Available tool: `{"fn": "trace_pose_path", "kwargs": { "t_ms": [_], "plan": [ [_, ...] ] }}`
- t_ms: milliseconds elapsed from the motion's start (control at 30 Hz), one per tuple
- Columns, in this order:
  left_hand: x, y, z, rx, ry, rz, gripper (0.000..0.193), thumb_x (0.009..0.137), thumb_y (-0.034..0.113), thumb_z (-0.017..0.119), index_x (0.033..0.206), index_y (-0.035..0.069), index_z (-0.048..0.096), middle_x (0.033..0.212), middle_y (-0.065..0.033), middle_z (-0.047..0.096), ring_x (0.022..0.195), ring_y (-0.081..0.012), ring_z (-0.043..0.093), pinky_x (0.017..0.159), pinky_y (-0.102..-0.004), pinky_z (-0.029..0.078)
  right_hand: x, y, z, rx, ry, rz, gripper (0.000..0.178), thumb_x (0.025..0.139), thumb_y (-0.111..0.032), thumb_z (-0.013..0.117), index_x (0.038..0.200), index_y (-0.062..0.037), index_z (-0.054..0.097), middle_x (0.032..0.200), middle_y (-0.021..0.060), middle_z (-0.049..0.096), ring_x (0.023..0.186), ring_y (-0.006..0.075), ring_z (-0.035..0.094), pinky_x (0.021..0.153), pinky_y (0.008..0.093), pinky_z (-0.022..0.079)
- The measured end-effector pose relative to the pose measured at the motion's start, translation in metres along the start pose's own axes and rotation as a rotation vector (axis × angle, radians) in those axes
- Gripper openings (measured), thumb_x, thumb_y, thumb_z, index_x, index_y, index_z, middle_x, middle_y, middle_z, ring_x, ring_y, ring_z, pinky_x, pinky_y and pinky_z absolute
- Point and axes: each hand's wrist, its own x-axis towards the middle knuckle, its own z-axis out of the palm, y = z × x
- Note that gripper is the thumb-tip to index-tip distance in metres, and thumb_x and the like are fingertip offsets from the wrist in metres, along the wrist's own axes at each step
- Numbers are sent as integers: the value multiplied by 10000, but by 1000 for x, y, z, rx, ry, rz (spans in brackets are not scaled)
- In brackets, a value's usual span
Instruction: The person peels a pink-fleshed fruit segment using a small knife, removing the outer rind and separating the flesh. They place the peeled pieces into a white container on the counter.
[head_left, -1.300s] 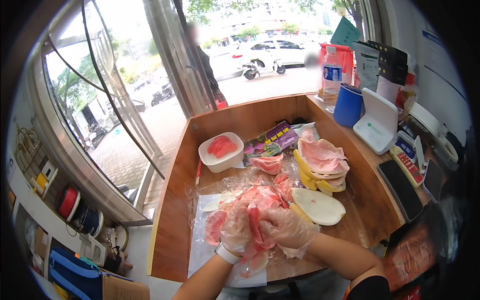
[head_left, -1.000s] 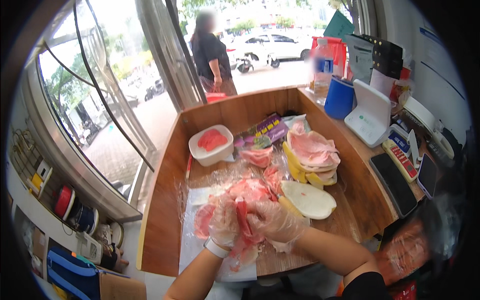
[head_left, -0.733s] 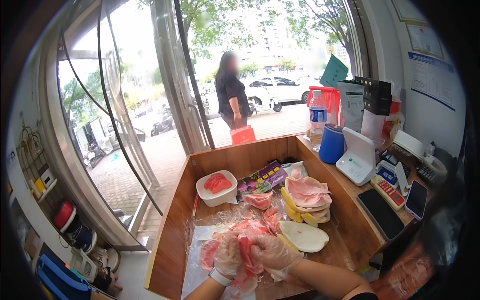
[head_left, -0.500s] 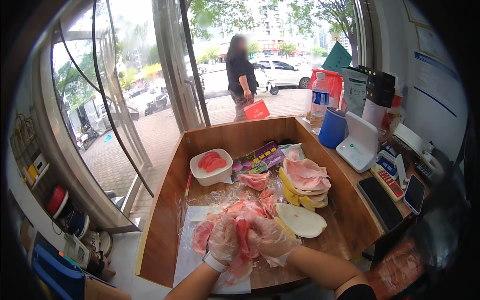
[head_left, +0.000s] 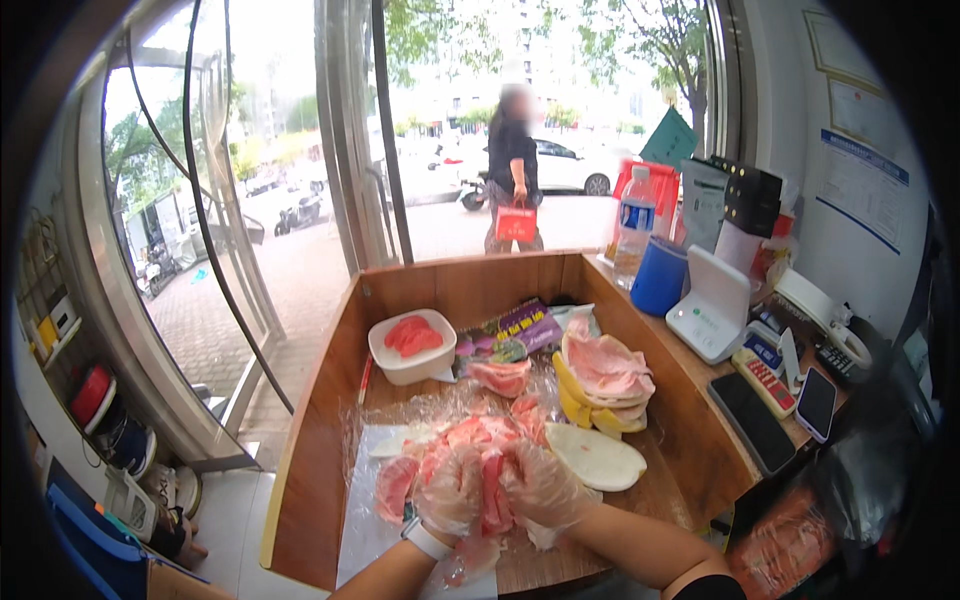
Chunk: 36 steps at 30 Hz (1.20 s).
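Note:
My left hand [head_left: 450,490] and my right hand [head_left: 545,484], both in clear plastic gloves, meet near the front of the wooden tabletop. Between them they pinch a red pomelo segment [head_left: 493,490], its lower part hanging beneath my fingers. Just beyond lies a heap of peeled pink membrane and pomelo pieces [head_left: 480,430] on clear plastic film. Another pomelo segment [head_left: 396,488] rests beside my left hand. Farther back, a white bowl [head_left: 412,370] holds peeled red flesh. Close to my right hand is a pale piece of rind [head_left: 598,459], with stacked yellow-and-pink pomelo peel [head_left: 605,375] behind it.
Raised wooden sides [head_left: 480,285] enclose the work surface. On the right ledge stand a water bottle [head_left: 634,225], a blue cup [head_left: 660,276], a white stand device [head_left: 711,305] and phones [head_left: 750,420]. Beyond the glass door, a person carries a red bag [head_left: 516,224].
My hands stay together on the pomelo segment, with only slight finger movement. The view has shifted a little, and the person outside has walked to the right.

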Motion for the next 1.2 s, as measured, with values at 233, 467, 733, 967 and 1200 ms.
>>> {"fn": "trace_pose_path", "kwargs": {
  "t_ms": [233, 467, 733, 967, 1200],
  "plan": [
    [2, -14, -7, 231, -56, 171, 277, 945, 241, 429, 1065, 62, 602, 947, -143, 636, 875, -281, 609, 792, -361, 478, 3, 8, -3, -59, -51, -68, 150, 869, -124, 508, 994, -56, 556, 765, 183, 592, 713, 353, 604, 620, 384, 478],
    [4, -30, -9, 421, 8, 447, 243, 920, 226, 478, 1035, 74, 629, 975, -141, 641, 888, -280, 616, 781, -362, 485, 6, -1, -11, 116, -125, 92, 131, 887, -88, 455, 977, -58, 544, 707, 43, 566, 639, 99, 572, 558, 280, 471],
    [5, 2, -11, -39, 0, 42, 306, 936, 159, 441, 1168, -22, 525, 1106, -124, 594, 1033, -201, 560, 879, -301, 435, 3, 12, -8, 235, 121, 195, 112, 873, -91, 487, 946, -37, 554, 650, 96, 580, 579, 175, 591, 534, 317, 468],
    [0, 26, -4, 371, -109, 378, 394, 856, 254, 507, 1168, 15, 538, 1074, -187, 595, 1011, -321, 572, 890, -374, 431, -4, -16, -2, 162, 18, 24, 82, 858, -101, 571, 907, -35, 563, 725, 66, 577, 687, 135, 562, 607, 284, 463],
    [3, 33, -7, 59, -229, 20, 326, 881, 234, 461, 1095, 13, 573, 1012, -169, 621, 943, -313, 600, 836, -383, 458, -2, -3, 4, 139, -1, 64, 133, 857, -149, 603, 909, -32, 569, 732, 71, 583, 666, 123, 546, 592, 278, 458]
  ]
}}
